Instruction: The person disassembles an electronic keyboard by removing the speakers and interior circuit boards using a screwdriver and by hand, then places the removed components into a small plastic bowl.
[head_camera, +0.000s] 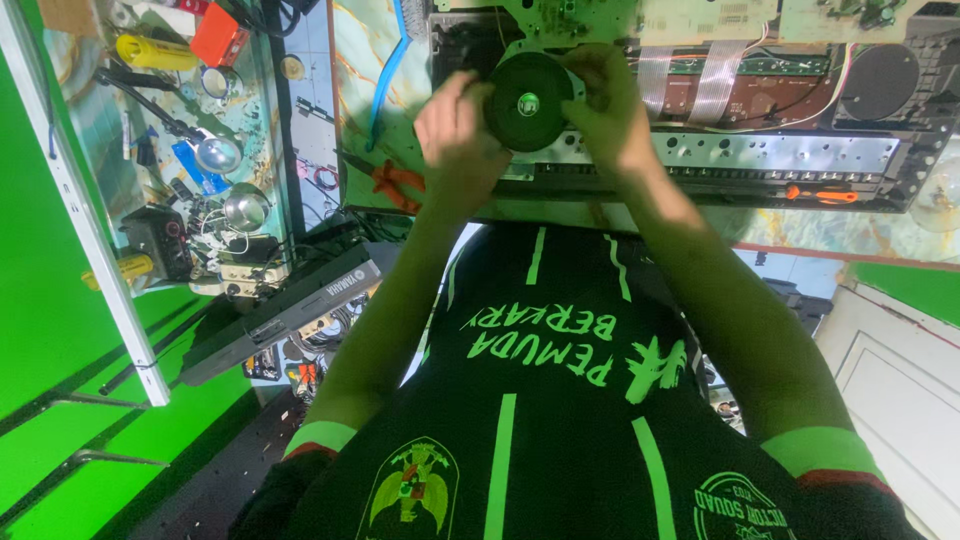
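Both hands clasp round black speaker (527, 101) over opened keyboard chassis (760, 160): left hand (455, 140) grip at 9 o'clock, right hand (610, 105) at 3. Step looks like seating speaker; next move likely needs careful alignment.

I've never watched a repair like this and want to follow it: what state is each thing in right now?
Speaker: held up off the table, gripped at both sides.
Left hand: fingers closed on the speaker's rim.
Right hand: fingers closed on the speaker's rim.
Keyboard case: opened, boards exposed.
Ribbon cables: run flat between the boards.
Pliers: lying on the table, unused.
Screwdriver: lying on the case, unused.
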